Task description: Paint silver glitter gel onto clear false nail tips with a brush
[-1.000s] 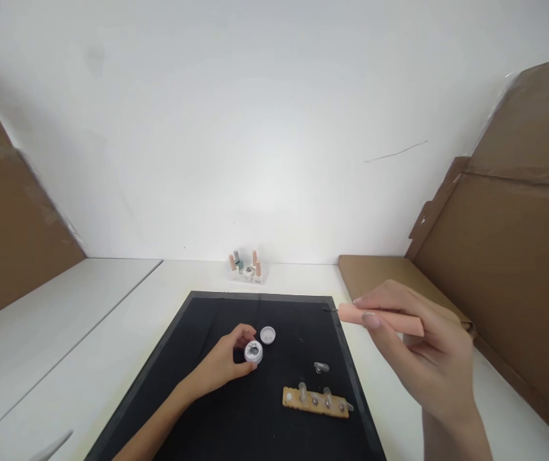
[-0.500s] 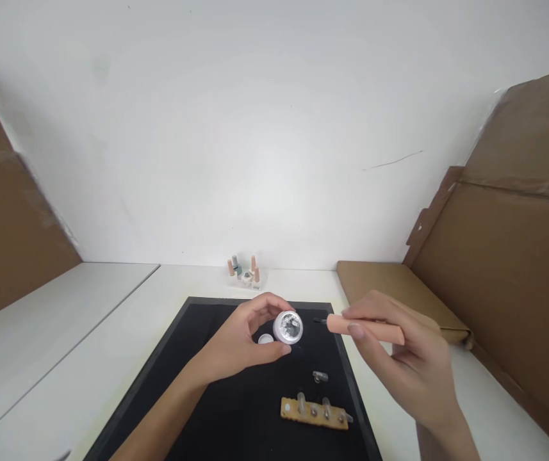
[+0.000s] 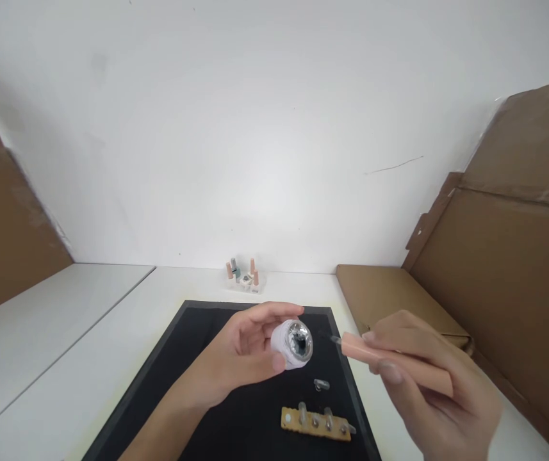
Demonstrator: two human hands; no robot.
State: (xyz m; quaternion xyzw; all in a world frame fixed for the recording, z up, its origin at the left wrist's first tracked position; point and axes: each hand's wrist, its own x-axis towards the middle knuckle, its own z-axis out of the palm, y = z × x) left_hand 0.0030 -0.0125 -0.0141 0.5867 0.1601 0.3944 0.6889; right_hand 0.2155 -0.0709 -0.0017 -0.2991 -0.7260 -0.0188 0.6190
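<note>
A small white jar (image 3: 284, 343) with a silvery, foil-like filling is held by my left hand (image 3: 240, 358), its open mouth tipped toward the right. My right hand (image 3: 428, 378) grips a peach-coloured brush handle (image 3: 394, 363), and the dark, blurred brush tip points left, a short gap from the jar. Below them, on the black mat (image 3: 236, 416), lies a yellow strip (image 3: 316, 423) bearing several clear nail tips. One loose clear piece (image 3: 321, 385) rests just above that strip.
At the back on the white table (image 3: 125, 307), a clear holder (image 3: 244, 283) carries several small bottles with peach and grey caps. A flat cardboard box (image 3: 389, 294) lies on the right, beside a tall cardboard panel (image 3: 514, 269). Another panel (image 3: 9, 224) stands at the left.
The jar has come closer and turned its mouth further to the right. My right hand has moved right and down with the brush.
</note>
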